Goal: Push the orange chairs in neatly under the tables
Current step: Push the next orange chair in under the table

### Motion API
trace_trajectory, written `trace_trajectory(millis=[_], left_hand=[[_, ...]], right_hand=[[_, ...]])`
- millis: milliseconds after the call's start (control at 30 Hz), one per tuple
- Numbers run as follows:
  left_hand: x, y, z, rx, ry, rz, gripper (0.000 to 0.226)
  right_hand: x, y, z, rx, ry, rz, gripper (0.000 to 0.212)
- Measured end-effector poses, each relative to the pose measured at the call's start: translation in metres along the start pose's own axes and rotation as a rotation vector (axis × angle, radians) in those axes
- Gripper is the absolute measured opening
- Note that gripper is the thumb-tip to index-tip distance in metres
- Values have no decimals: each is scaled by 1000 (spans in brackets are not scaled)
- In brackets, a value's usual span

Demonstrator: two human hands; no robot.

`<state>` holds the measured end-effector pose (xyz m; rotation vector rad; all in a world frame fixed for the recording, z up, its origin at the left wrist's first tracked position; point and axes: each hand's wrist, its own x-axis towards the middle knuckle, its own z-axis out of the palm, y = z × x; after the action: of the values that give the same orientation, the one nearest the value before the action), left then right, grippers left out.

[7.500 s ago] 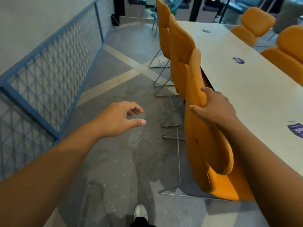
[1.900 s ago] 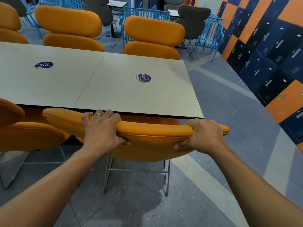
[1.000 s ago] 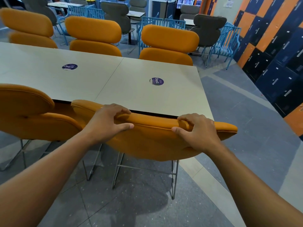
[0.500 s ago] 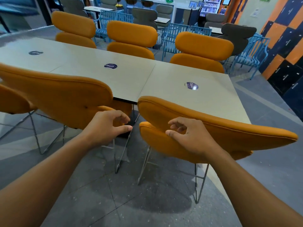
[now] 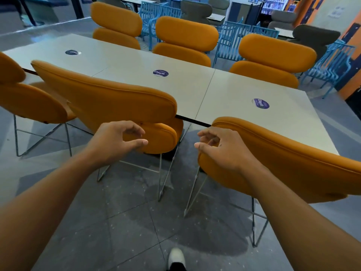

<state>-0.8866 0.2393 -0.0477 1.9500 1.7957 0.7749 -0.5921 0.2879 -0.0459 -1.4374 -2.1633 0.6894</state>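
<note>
The left hand (image 5: 117, 141) hangs in front of the lower cushion of the middle orange padded chair with thin wire legs (image 5: 109, 102). Its fingers are loosely curled, the thumb is apart from them, and nothing is held. Contact with the cushion cannot be told. The right hand (image 5: 224, 151) is at the left end of the right orange padded chair (image 5: 289, 163), its fingers also loosely curled with the thumb apart and holding nothing. Contact there cannot be told either.

Both chairs stand at the near edge of the long pale grey desk (image 5: 224, 89), and their backrest tops rise above the desk surface. Between them an open gap exposes the dark desk edge and the grey tiled floor (image 5: 127, 222). A third orange padded chair (image 5: 25, 98) stands just beside the middle chair on the left, with little room between the two backrests.

Three far orange padded chairs (image 5: 187, 34) line the opposite desk edge, their backs close to it. Round purple stickers (image 5: 160, 73) lie flat on the desk top. Blue slatted metal chairs (image 5: 244, 34) stand behind the far row. Open floor extends behind the near chairs, with a white shoe (image 5: 176, 257) at the bottom edge of the view
</note>
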Motion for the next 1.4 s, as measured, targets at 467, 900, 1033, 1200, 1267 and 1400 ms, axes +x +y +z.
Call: trace_trajectory(millis=[467,900,1033,1200,1267,1400], left_hand=[[127,-68,-64,120,173,-12,54],[207,-142,-83,355,-95,-149,76],[217,-163,-88,293,-74,-77,61],[233,-183,-97,236,-114,26,56],[236,-191,-102,212,-144,84,54],[237,-206,-109,181,-172,193,53]], right_hand=[[177,-18,50,122,178,-60,44],[277,-35,90,58,-218,-72,79],[289,-45,105,-23,-243,-67,77],[291,-67,118,-140,-165,-3,64],[290,-80,125,-206,-123,45,61],[288,-106,149,-376,-40,147,73]])
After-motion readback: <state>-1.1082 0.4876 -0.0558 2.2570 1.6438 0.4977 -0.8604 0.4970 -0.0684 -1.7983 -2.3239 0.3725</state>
